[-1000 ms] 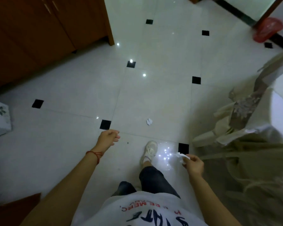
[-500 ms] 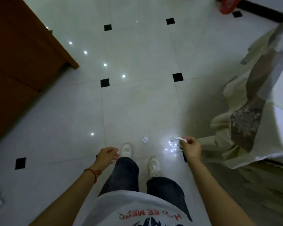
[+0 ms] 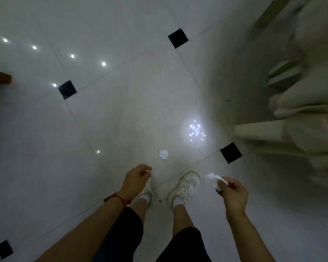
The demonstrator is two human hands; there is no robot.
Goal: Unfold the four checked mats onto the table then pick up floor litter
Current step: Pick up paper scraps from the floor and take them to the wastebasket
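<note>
Glossy pale tiled floor (image 3: 106, 114) with black diamond insets, reflected ceiling lights, draped cream cloth (image 3: 301, 114) at right.

Looking straight down, I see both my forearms reaching forward from the bottom edge, bare to the wrist. My left hand (image 3: 135, 179) hangs above my left foot with its fingers loosely curled inward, thumb toward the front; whether it holds anything I cannot tell. A red cord bracelet (image 3: 119, 199) circles that wrist. My right hand (image 3: 233, 193) sits farther out to the side, back of the hand up, fingers and thumb pinched around a crumpled white paper scrap (image 3: 214, 177) that sticks out ahead of the fingertips. My two hands are well apart.
</note>
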